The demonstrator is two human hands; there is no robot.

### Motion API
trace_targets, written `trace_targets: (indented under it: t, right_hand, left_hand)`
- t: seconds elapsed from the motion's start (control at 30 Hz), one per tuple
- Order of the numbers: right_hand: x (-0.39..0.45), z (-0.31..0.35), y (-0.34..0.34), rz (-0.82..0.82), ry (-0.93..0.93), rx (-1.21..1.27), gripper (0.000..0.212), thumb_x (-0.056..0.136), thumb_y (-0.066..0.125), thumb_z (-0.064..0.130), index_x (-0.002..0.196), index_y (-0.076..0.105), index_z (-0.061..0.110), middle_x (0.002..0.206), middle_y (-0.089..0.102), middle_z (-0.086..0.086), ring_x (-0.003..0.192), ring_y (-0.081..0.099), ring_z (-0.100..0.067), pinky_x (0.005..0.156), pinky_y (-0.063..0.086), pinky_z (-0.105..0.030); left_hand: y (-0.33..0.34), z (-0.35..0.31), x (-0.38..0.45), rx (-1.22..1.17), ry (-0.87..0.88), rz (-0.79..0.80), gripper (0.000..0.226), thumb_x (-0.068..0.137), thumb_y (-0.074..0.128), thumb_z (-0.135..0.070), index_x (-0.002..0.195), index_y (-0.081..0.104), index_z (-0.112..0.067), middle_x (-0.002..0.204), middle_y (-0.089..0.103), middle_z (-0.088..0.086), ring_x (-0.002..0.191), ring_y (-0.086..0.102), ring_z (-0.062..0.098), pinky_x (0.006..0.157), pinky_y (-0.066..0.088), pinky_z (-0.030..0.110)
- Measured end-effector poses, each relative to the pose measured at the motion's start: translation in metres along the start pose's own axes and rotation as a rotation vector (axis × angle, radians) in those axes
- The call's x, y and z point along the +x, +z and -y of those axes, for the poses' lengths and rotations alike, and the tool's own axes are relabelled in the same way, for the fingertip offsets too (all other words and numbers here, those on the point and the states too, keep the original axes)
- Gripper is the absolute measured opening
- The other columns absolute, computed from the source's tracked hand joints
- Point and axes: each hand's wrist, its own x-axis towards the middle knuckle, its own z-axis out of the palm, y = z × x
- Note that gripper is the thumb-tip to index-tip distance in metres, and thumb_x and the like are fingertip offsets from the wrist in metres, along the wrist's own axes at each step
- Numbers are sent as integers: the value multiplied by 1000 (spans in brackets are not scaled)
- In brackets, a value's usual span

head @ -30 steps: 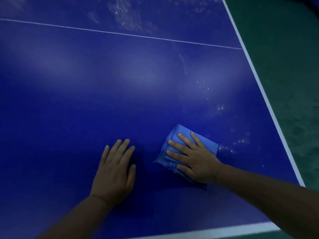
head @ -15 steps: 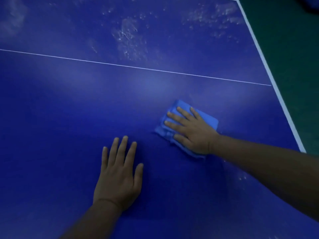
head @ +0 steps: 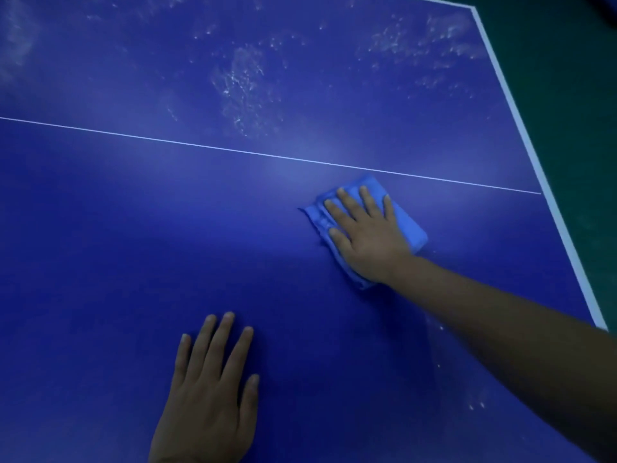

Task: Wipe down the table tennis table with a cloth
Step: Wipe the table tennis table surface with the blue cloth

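The dark blue table tennis table (head: 133,228) fills the view, crossed by a thin white centre line (head: 167,141). My right hand (head: 364,235) lies flat, fingers spread, pressing a folded light-blue cloth (head: 405,228) onto the table just below that line. My left hand (head: 210,396) rests palm-down on the bare table nearer to me, fingers apart, holding nothing. Whitish smears and specks (head: 247,88) cover the surface beyond the line.
The table's white border (head: 534,155) runs down the right side, with a corner at the top right. Beyond it lies green floor (head: 574,95). A few white specks (head: 475,404) sit under my right forearm near the edge.
My right hand has pushed the cloth away from me, up to just short of the white centre line. My left hand has stayed planted on the table.
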Motion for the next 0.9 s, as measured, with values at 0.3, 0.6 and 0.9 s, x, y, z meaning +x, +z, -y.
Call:
trace_targets:
  t: [0.3, 0.6, 0.9]
  right_hand:
    - [76, 98, -2, 20, -6, 140, 55, 103, 18, 51, 157, 16, 38, 167, 7, 8, 153, -4, -28, 116, -11, -60]
    - [-17, -160, -11, -13, 1061, 228, 60, 102, 14, 54, 159, 12, 33, 167, 3, 3, 152, -1, -36, 116, 0, -66]
    - [6, -72, 10, -13, 224, 47, 57, 103, 26, 50, 156, 25, 31, 165, 19, 3, 151, 15, -30, 117, 9, -60]
  left_hand:
    - [3, -2, 5, 70, 31, -77, 59, 88, 41, -39, 131, 62, -5, 147, 47, 19, 139, 34, 33, 116, 15, 50]
    - [7, 2, 3, 50, 8, -29, 70, 102, 14, -51, 136, 56, -6, 150, 44, 19, 142, 33, 35, 117, 17, 55]
    - [2, 0, 2, 89, -5, 16, 74, 102, 11, -53, 138, 54, -4, 152, 40, 20, 143, 30, 36, 118, 13, 54]
